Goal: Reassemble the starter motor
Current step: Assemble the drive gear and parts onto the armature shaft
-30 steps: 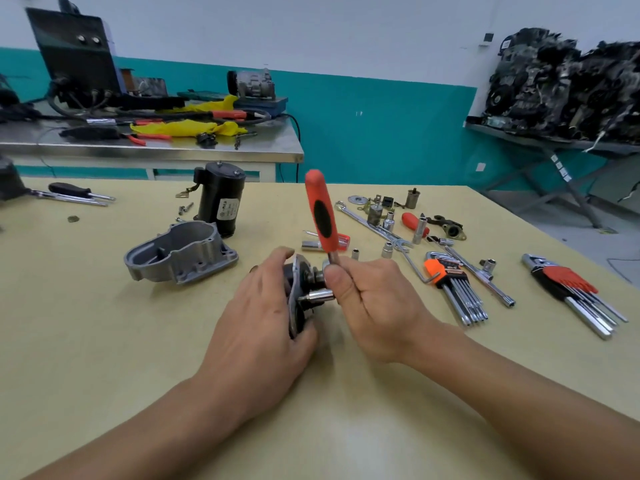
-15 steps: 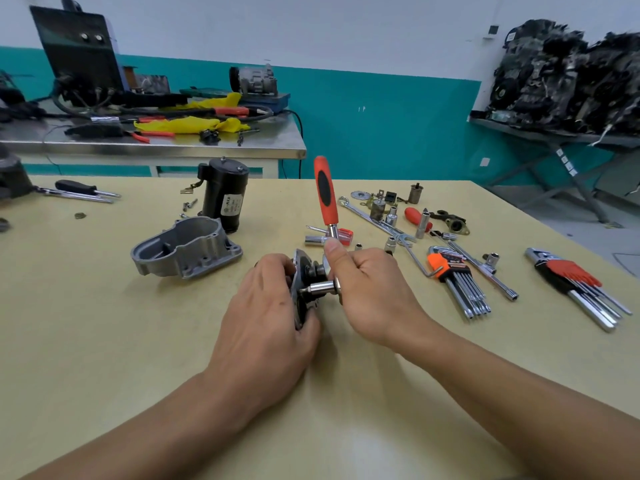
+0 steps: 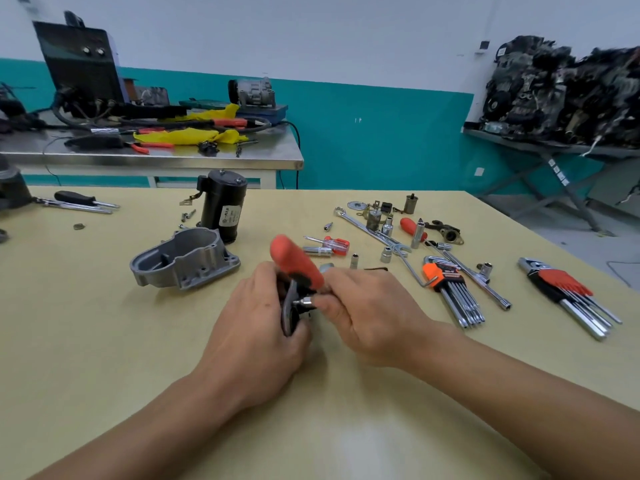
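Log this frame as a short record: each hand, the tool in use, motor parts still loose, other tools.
left hand: grips the end plate, stood on edge on the table
right hand: holds the ratchet at its head, socket against the end plate
ratchet handle: orange, tilted up and leftward
loose parts: grey housing; black motor body upright behind it
other tools: orange hex key set and red hex key set, to the right

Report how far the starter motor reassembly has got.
Little looks finished. In hand: the left hand grips a round plate assembly while the right hand works an orange-handled ratchet on it. Left: the black motor body and grey housing sit apart on the table, unjoined, loose bolts beside them.
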